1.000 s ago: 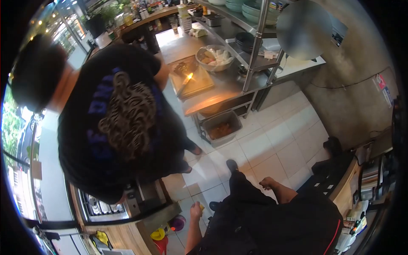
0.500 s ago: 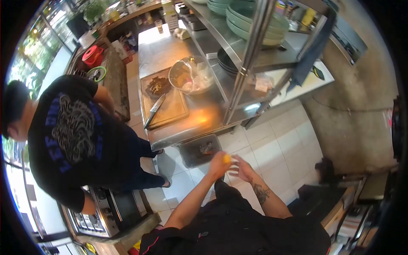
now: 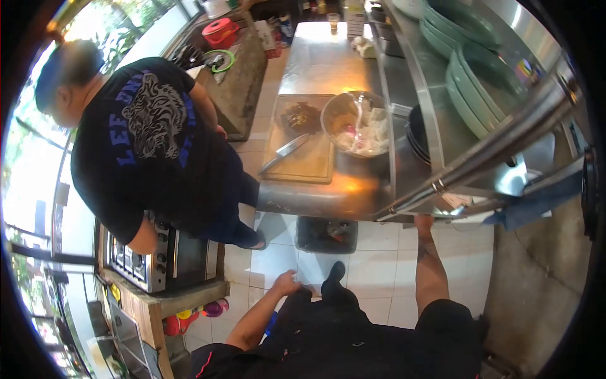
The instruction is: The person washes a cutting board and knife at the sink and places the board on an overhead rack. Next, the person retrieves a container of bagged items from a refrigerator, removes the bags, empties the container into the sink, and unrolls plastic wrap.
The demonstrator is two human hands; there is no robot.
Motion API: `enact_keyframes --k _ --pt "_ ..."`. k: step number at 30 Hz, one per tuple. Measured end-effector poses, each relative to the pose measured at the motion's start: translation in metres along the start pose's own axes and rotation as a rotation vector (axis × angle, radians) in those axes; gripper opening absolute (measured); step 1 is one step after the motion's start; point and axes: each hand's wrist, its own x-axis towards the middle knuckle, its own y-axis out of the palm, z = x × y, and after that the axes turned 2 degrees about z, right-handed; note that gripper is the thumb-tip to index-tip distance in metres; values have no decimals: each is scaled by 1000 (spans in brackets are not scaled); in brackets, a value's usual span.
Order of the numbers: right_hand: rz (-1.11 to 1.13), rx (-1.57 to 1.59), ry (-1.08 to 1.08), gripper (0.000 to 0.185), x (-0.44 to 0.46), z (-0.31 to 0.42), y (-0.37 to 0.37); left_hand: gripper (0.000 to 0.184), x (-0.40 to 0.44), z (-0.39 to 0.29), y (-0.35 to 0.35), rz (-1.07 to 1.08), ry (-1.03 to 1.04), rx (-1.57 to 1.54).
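Steel table [image 3: 297, 199] bears cutting board [image 3: 309, 165], knife [image 3: 285, 153] atop, bowl [image 3: 324, 123] alongside; right hand [image 3: 424, 222] at rack [image 3: 470, 159] edge, partly hidden, grip unclear; left hand [image 3: 287, 282] beside trouser leg [image 3: 293, 309], closure unclear.

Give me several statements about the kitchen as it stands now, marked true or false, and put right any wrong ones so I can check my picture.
1. The knife lies on the cutting board. True.
2. The mixing bowl is empty. False: it has white and pink contents.
3. The wearer's right hand reaches to the rack and is partly hidden there. True.
4. The wearer's left hand is on the knife. False: it is down near the wearer's leg, apart from the knife.
5. The green dishes stand on the floor. False: they are stacked on the rack.
6. The bin is on the tiled floor. True.
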Motion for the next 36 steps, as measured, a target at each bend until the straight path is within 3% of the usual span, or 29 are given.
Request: enact_keyframes --k 1,2,3,4,5,7,8,10,12,13,17,19,20,22,23,24,26,29,30,32,34,36 --pt "-55 39 16 39 -3 -1 4 67 -9 54 19 -64 -4 125" --pt "-111 79 30 44 -6 -2 10 64 -26 97 32 19 -233 4" --pt "-40 124 144 47 1 0 9 63 -70 76 12 -90 -432 -86" --pt "29 161 260 52 7 2 8 60 -91 101 20 -92 -534 -140" --pt "10 159 246 52 12 4 5 54 -117 113 29 -140 -553 -42" --pt "-8 157 224 53 9 9 -6 46 -141 180 72 128 -543 215" --pt "-111 210 208 52 7 15 -13 46 -154 177 80 122 -548 206" --pt "-217 262 182 51 1 28 -33 37 -184 161 88 -53 -1045 -655" --pt "-285 290 72 51 -6 48 -66 34 -187 151 101 -47 -1015 -732" --pt "-365 672 138 52 -10 63 -83 32 -188 145 108 -38 -986 -795" --pt "-163 447 20 53 -34 79 -116 31 -162 119 108 -113 -899 -978" --pt "-145 601 191 52 -59 99 -139 35 -143 130 108 22 -681 -785" --pt "-158 599 199 52 -73 101 -137 35 -139 130 105 26 -667 -779" --pt "-479 378 36 56 -97 90 -102 38 -128 126 94 -172 -594 -834" --pt "-367 458 184 58 -103 91 -97 41 -122 128 84 -111 -611 -783" --pt "-379 457 180 58 -121 101 -106 41 -119 134 83 -113 -599 -787" --pt "-121 591 318 58 -162 116 -118 41 -113 143 85 -221 -536 -633" --pt "-17 675 375 54 -201 118 -80 40 -117 152 91 -275 -508 -708" --pt "89 727 439 53 -217 127 -82 40 -127 154 99 -334 -472 -718" --pt "370 634 451 51 -221 90 -10 40 -158 141 96 -300 -569 -766" --pt "771 746 581 46 -251 136 -58 33 -171 158 139 -315 -636 -796" --pt "955 712 622 40 -271 173 -81 27 -184 189 189 -127 -373 -204"
